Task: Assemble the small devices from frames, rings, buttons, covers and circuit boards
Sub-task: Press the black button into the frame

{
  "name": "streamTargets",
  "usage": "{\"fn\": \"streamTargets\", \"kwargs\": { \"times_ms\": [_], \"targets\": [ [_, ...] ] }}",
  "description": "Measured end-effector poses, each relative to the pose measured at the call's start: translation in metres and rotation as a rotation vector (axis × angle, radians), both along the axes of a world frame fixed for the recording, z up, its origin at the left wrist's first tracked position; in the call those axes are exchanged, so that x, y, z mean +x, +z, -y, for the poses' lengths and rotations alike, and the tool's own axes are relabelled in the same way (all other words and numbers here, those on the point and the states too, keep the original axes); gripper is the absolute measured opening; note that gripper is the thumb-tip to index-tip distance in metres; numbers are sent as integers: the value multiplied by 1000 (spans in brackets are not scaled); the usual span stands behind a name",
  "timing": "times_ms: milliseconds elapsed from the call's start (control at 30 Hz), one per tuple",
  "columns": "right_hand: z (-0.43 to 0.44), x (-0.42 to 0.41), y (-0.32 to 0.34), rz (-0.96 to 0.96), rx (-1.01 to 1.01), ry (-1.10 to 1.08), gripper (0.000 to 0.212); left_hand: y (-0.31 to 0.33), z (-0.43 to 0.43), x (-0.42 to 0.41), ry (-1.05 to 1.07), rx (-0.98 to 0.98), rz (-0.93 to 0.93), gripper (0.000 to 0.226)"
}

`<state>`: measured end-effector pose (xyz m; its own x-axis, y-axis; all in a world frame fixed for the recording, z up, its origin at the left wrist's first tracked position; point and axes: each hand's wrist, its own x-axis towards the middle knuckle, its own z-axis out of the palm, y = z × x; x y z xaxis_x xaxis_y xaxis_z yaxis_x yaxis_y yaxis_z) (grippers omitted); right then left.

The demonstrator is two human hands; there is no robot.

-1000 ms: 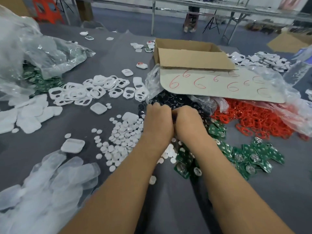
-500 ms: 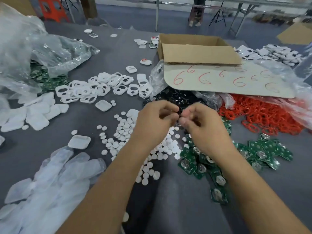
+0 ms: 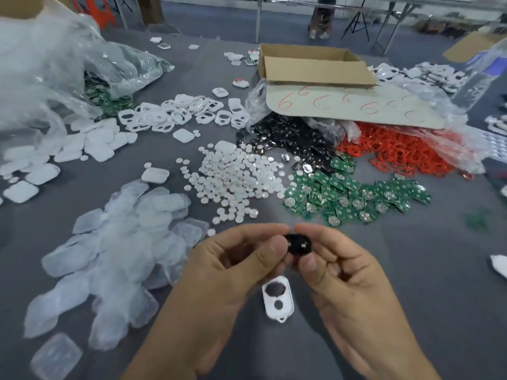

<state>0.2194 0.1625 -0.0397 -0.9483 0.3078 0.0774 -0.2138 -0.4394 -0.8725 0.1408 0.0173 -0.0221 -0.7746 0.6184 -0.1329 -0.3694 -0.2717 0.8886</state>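
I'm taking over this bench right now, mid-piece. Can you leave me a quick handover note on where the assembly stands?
Hands: the left hand and right hand both pinch one small black oval button at the fingertips, above the grey table.
A white two-hole plastic frame lies flat beneath the hands; its holes look unfilled.
Piles beyond: white round buttons, green circuit boards, red rings; clear plastic covers to the left.
Done: parts picked. Left: seat button, add ring, board, cover.

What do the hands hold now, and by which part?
A small black oval plastic piece, pinched between both hands: left hand on its left edge, right hand on its right edge.
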Motion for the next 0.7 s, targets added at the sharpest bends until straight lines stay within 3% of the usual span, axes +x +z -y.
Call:
{"fn": "streamTargets", "kwargs": {
  "times_ms": [133,333,400,467,533,600,700],
  "targets": [
    [13,14,-6,-4,-118,-2,39,-9,7,18,17,5,-34,32],
    [17,25,-17,17,-202,-18,35,-20,6,29,77,-97,-227,34],
    [15,27,-21,47,-181,-60,24,-33,8,28,149,-276,-377,43],
    [8,31,-24,127,1,-154,21,-48,14,26,178,-599,-619,68],
    [-3,34,-28,197,327,-249,22,-62,18,26,72,-783,-778,94],
    [-12,33,-32,232,698,-286,26,-72,18,27,-21,-861,-855,105],
    [-16,26,-38,180,1214,-213,33,-79,17,27,18,-852,-878,104]
  ]
}}
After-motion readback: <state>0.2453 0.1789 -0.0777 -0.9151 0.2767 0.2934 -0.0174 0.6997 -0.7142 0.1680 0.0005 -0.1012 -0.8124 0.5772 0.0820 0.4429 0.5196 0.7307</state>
